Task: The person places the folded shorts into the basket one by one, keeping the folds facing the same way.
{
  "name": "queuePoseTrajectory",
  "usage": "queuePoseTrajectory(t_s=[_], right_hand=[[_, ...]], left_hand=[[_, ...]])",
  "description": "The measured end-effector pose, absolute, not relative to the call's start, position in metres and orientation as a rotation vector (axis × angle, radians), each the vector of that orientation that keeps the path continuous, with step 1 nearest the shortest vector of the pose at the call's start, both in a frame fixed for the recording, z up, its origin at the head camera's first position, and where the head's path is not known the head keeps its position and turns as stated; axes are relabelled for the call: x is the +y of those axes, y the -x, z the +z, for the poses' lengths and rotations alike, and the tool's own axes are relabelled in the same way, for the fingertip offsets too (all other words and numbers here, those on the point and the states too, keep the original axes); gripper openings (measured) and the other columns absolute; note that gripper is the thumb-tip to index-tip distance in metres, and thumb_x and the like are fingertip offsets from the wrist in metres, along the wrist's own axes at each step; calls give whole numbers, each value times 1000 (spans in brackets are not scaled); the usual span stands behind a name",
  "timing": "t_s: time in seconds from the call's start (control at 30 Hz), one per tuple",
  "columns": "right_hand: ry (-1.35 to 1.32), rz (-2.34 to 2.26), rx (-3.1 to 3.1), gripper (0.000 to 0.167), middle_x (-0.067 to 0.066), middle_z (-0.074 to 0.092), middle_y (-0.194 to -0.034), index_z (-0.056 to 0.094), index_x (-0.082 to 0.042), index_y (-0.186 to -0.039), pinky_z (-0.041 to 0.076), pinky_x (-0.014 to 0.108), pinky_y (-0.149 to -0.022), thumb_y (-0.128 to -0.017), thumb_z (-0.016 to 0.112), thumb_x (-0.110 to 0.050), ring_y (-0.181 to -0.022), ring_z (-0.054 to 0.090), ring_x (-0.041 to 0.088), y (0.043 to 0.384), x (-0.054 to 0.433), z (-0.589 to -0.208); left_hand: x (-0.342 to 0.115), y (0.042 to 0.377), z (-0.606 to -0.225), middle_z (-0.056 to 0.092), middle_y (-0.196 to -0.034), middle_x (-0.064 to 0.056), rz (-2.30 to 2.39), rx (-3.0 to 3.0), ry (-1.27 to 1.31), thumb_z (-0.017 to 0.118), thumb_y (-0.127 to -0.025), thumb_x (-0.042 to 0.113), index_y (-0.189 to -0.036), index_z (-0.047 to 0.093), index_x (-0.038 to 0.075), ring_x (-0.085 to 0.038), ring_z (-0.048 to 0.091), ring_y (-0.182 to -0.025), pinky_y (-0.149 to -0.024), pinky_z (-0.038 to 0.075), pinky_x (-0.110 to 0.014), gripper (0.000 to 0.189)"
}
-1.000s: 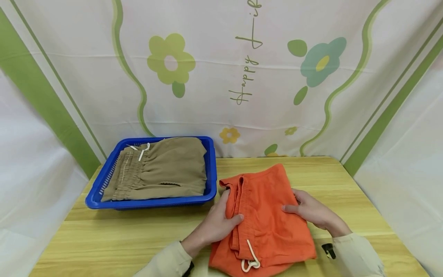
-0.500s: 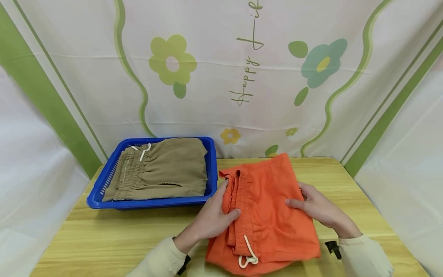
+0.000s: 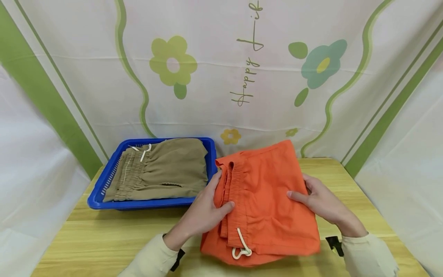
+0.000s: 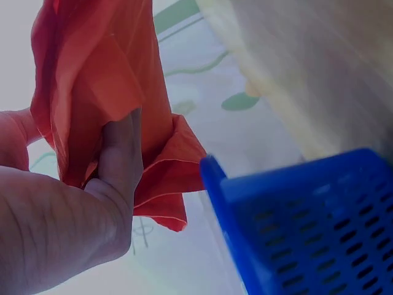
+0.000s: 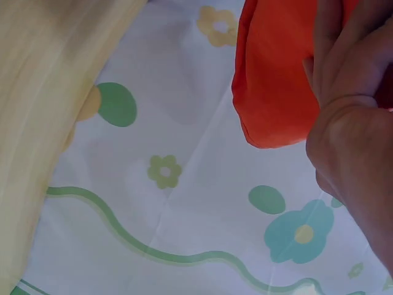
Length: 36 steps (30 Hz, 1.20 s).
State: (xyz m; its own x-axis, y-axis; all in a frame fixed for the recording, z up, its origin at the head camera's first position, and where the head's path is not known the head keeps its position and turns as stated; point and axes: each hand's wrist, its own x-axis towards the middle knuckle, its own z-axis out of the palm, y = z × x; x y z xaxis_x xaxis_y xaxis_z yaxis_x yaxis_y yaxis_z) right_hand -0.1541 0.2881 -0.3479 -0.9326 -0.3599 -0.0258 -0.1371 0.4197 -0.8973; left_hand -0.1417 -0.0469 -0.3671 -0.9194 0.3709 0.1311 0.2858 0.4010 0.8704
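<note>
Folded orange shorts (image 3: 270, 200) with an elastic waistband and a white drawstring hang between both hands, close over the table. My left hand (image 3: 204, 211) grips the waistband side, thumb on top and fingers underneath. On the opposite side my right hand (image 3: 323, 200) pinches the folded edge, its thumb lying on the upper face. In the left wrist view, fingers (image 4: 120, 153) reach under the orange cloth, near the blue basket's rim. The right wrist view has the right hand (image 5: 353, 67) against the underside of the shorts.
Left of the shorts stands a blue plastic basket (image 3: 138, 204) with slotted walls. Folded khaki shorts (image 3: 173, 169) with a white drawstring lie in it. The wooden table (image 3: 104, 238) ends at a printed cloth backdrop (image 3: 207, 100), with white cloth at both sides.
Both hands have raised the orange shorts from the table, tilting the far edge up. The left hand has shifted slightly left toward the basket and the right hand slightly right and away.
</note>
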Motion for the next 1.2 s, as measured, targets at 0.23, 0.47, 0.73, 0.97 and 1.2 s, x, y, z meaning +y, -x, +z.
queuePoseTrajectory(t_s=[0.23, 0.47, 0.73, 0.97, 1.2], right_hand=[[429, -1506, 2545, 45, 17, 68, -114, 52, 2, -133, 58, 34, -75, -99, 69, -20, -90, 71, 23, 154, 279, -337], [417, -1521, 2559, 44, 14, 69, -114, 53, -2, -134, 58, 34, -78, -99, 70, -24, -93, 71, 24, 160, 268, -328], [423, -1557, 2557, 49, 15, 68, -117, 52, -5, -137, 58, 34, -80, -98, 71, -26, -95, 71, 25, 168, 253, -322], [450, -1607, 2570, 45, 15, 69, -114, 54, -5, -133, 59, 36, -78, -97, 72, -24, -93, 71, 26, 176, 241, -320], [464, -1700, 2548, 41, 17, 70, -109, 56, -2, -130, 60, 36, -75, -97, 72, -20, -88, 72, 26, 185, 225, -320]], left_hand=[[-58, 143, -356, 26, -164, -10, 1605, 2574, -604, 70, -96, 19, -164, 15, 17, -30, 31, -147, -114, 34, -56, 88], [-74, 148, -344, 38, -158, -8, 1701, 2515, -636, 69, -96, 12, -164, 14, 22, -25, 55, -129, -103, 48, -47, 88], [-92, 154, -332, 46, -151, -7, 1739, 2539, -722, 68, -96, 9, -163, 19, 27, -23, 60, -121, -97, 52, -43, 85], [-105, 160, -323, 47, -150, -10, 1714, 2611, -720, 69, -95, 10, -163, 22, 24, -26, 62, -118, -95, 53, -46, 83], [-118, 164, -320, 45, -151, -9, 1710, 2668, -696, 70, -95, 8, -162, 25, 26, -29, 58, -123, -98, 50, -50, 83]])
